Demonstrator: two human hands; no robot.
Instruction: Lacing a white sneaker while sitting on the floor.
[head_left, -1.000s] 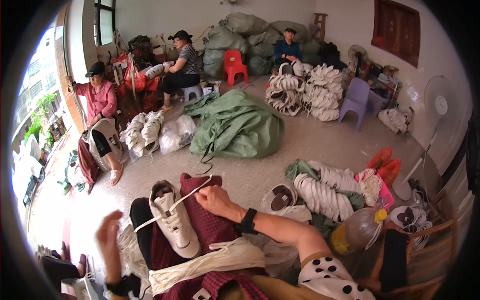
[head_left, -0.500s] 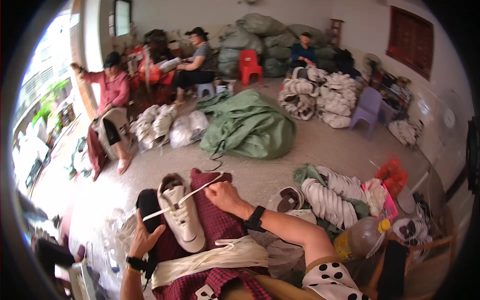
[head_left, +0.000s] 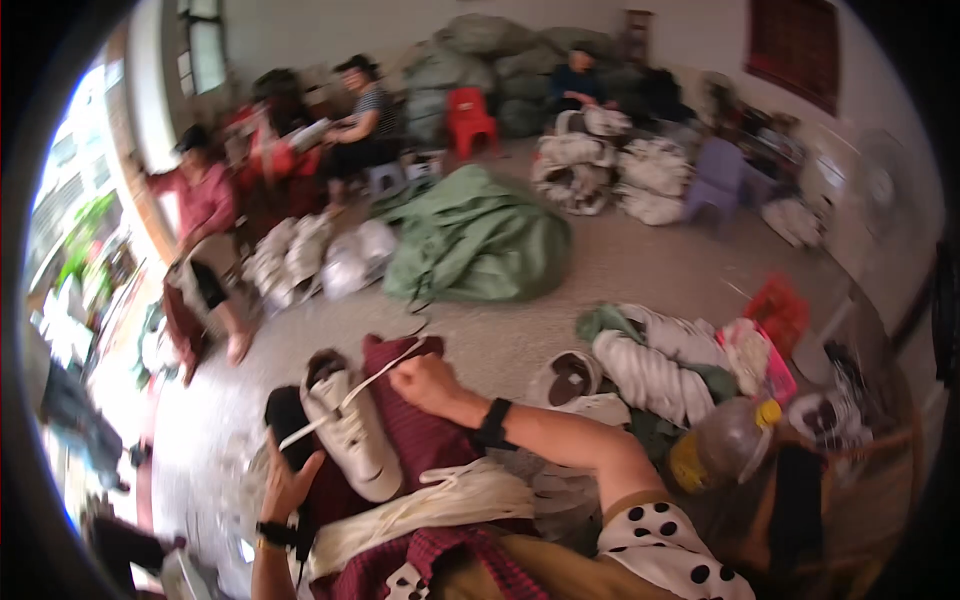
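A white lace-up sneaker [head_left: 352, 445] lies on my lap over dark red checked cloth [head_left: 405, 420], its sole end toward me. A pale flat shoelace [head_left: 376, 374] runs through its upper eyelets and stretches out to both sides. My right hand [head_left: 428, 386] is closed on the lace to the right, above the cloth. To the left of the shoe, my left hand [head_left: 288, 482] has the lace's other stretch at its fingers, thumb apart. A thick bundle of cream laces [head_left: 425, 515] lies across my lap, nearer my body.
Rows of pale shoes [head_left: 655, 375], a loose sneaker [head_left: 565, 380] and a yellow-capped plastic bottle [head_left: 725, 450] are at my right. A big green sack [head_left: 480, 245] lies ahead. Three people sit farther off, near a red chair [head_left: 470, 120] and stacked sacks [head_left: 450, 75].
The whole view has shifted, so the room appears moved left and slightly up. Both hands keep the lace drawn out with little visible movement. A person's legs now show at the far left.
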